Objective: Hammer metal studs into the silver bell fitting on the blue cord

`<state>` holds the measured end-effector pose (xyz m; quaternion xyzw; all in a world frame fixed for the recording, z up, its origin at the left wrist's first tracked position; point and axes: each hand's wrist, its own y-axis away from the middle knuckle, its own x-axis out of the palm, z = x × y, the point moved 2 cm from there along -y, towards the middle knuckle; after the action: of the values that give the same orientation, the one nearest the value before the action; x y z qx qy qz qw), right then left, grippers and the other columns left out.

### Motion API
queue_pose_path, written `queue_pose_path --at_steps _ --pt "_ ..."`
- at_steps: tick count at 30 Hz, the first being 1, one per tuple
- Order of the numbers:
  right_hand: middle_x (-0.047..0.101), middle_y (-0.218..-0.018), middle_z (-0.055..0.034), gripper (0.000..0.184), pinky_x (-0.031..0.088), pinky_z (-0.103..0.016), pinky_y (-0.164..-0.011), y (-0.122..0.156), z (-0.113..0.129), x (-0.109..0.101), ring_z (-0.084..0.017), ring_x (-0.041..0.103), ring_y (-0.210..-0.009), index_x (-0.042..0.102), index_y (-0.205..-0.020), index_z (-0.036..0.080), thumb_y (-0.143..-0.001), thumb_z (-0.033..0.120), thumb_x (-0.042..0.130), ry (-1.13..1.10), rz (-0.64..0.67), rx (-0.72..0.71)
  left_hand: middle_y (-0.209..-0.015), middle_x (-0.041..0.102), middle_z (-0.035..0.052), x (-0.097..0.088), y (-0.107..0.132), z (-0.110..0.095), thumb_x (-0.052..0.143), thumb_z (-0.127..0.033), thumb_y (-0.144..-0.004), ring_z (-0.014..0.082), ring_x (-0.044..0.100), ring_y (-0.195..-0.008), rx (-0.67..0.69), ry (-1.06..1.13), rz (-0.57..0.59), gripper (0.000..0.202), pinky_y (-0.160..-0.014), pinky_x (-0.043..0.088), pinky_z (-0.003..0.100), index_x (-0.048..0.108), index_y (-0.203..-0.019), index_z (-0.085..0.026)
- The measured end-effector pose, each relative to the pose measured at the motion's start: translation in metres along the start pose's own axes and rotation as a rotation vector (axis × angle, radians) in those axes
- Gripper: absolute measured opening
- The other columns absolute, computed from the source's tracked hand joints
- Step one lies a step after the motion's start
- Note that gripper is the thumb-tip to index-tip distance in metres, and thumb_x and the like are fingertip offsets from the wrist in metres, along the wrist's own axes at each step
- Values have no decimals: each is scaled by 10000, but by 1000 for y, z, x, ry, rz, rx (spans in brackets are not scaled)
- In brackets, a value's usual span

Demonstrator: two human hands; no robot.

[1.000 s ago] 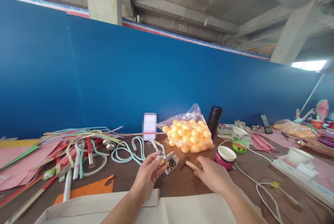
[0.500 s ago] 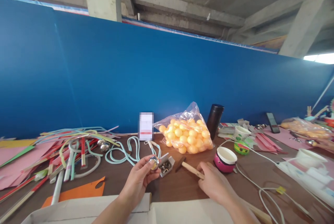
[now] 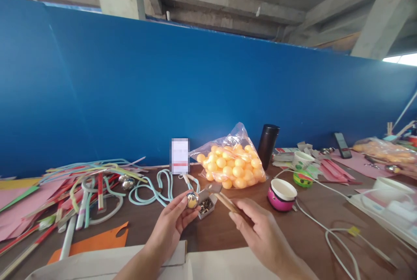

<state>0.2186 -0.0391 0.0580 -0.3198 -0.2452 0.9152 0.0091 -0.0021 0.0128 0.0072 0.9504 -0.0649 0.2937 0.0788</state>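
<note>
Between the thumb and fingers of my left hand [image 3: 171, 223] is a shiny silver bell [image 3: 192, 200], its rounded side turned up. My right hand [image 3: 259, 228] is closed around the wooden handle of a small hammer [image 3: 228, 201]. The hammer's head is raised off the table, to the right of the bell and apart from it. Just behind and between the hands stands a small open box [image 3: 206, 208] of tiny metal pieces, partly covered by the hammer head.
A plastic bag of orange balls [image 3: 233, 167] lies behind, beside a black bottle [image 3: 269, 147]. At right are a pink-and-white bowl [image 3: 282, 195] and a white cable [image 3: 345, 249]. Sticks and tubes [image 3: 87, 188] pile up at left. Cardboard [image 3: 234, 265] lies along the front edge.
My right hand has closed on the hammer handle and lifted the hammer from the table, its head now nearer the bell. My left hand still holds the bell.
</note>
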Motion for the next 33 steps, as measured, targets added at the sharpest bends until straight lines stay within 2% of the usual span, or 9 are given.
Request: queue_pose_path --at_steps 3,6,12,16,22,27,30,33 --pt "642 -1038 -70 294 474 -325 -807 2 5 10 -229 596 -904 582 -1164 278 -885 258 493 -39 55 -49 -1004 707 108 2 2 0 656 -280 -776 218 673 -917 -8 -33 25 389 -837 535 292 603 -1139 -149" --pt "630 -1079 -76 337 477 -333 -826 3 8 15 -231 600 -930 558 -1219 288 -897 247 463 -44 74 -81 -1023 704 107 5 3 -1 663 -300 -768 218 673 -915 -8 -54 45 399 -833 532 297 609 -1135 -152" --pt "647 -1006 -76 345 494 -332 -770 3 7 17 -231 617 -860 570 -1214 289 -888 251 466 66 103 -63 -1023 704 109 7 2 0 690 -310 -740 206 680 -868 -7 -63 58 399 -826 523 308 631 -1101 -149" --pt "645 -1053 -88 341 485 -352 -819 4 8 15 -242 609 -918 574 -1212 279 -895 242 454 35 40 -91 -1010 703 103 5 2 2 656 -319 -774 201 677 -863 6 -72 72 390 -822 520 304 613 -1122 -147" --pt "681 -961 -80 324 519 -339 -772 4 8 13 -231 643 -822 607 -1179 281 -876 253 494 81 10 -111 -1030 695 101 4 1 3 654 -317 -775 202 671 -869 16 -79 71 396 -831 514 313 607 -1132 -151" --pt "651 -1042 -104 339 515 -331 -792 4 1 12 -221 626 -892 546 -1224 225 -902 217 440 155 -22 -174 -1005 699 99 7 3 2 690 -338 -736 200 673 -837 31 -83 38 445 -802 522 315 610 -1131 -151" --pt "641 -1072 -104 343 517 -315 -803 5 2 11 -203 625 -920 522 -1238 204 -913 203 414 190 -4 -220 -972 705 96 8 5 1 707 -344 -715 196 672 -818 41 -88 15 454 -789 523 314 617 -1113 -147" --pt "664 -1005 -84 337 536 -291 -756 5 7 11 -182 652 -826 544 -1223 221 -910 214 418 253 48 -229 -969 705 85 9 4 1 714 -343 -708 187 671 -807 40 -82 13 436 -793 521 314 625 -1092 -156"
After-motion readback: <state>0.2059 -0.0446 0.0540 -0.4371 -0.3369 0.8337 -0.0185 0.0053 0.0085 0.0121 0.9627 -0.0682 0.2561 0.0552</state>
